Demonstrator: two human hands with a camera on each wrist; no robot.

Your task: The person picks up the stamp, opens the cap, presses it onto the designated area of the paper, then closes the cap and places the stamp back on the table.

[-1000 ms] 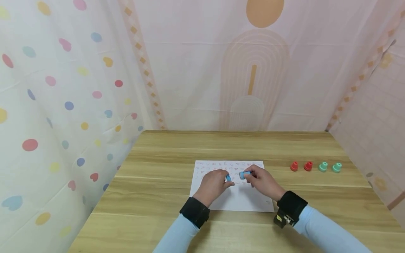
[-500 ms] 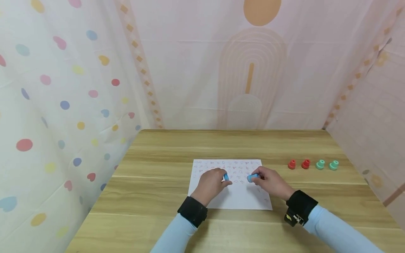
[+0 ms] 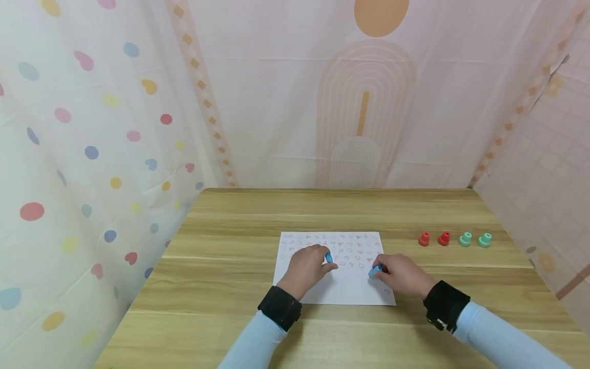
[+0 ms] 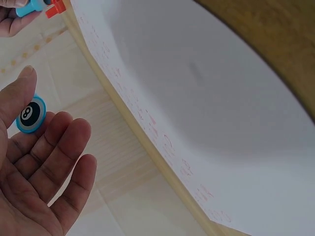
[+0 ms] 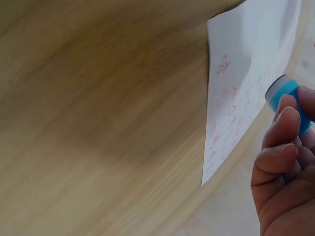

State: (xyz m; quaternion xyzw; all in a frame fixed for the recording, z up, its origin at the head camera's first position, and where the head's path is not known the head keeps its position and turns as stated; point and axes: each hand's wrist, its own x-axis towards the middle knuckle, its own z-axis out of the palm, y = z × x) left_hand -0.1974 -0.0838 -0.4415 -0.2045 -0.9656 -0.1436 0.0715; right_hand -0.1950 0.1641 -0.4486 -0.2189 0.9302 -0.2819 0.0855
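A sheet of white paper [image 3: 338,289] lies on the table, with rows of small reddish prints over its far part. My left hand [image 3: 305,269] hovers over the sheet's left side, pinching a small round blue cap [image 4: 31,115] with an 8-ball picture between thumb and finger; its other fingers are loosely bent. Over the right edge of the paper, my right hand [image 3: 403,275] grips a blue toy stamp [image 5: 284,92] by its body. The stamp's pale end points away from the palm, tilted, and overlaps the sheet in the right wrist view.
To the right of the paper stand two red stamps [image 3: 444,238] and two green stamps [image 3: 465,239] in a row. The wooden table [image 3: 207,287] ends at a patterned curtain [image 3: 276,102] behind and at both sides.
My right hand has moved rightward and nearer with the blue stamp, from the sheet's middle to its right edge. My left hand stays nearly still, keeping the blue cap. The head view shifts slightly.
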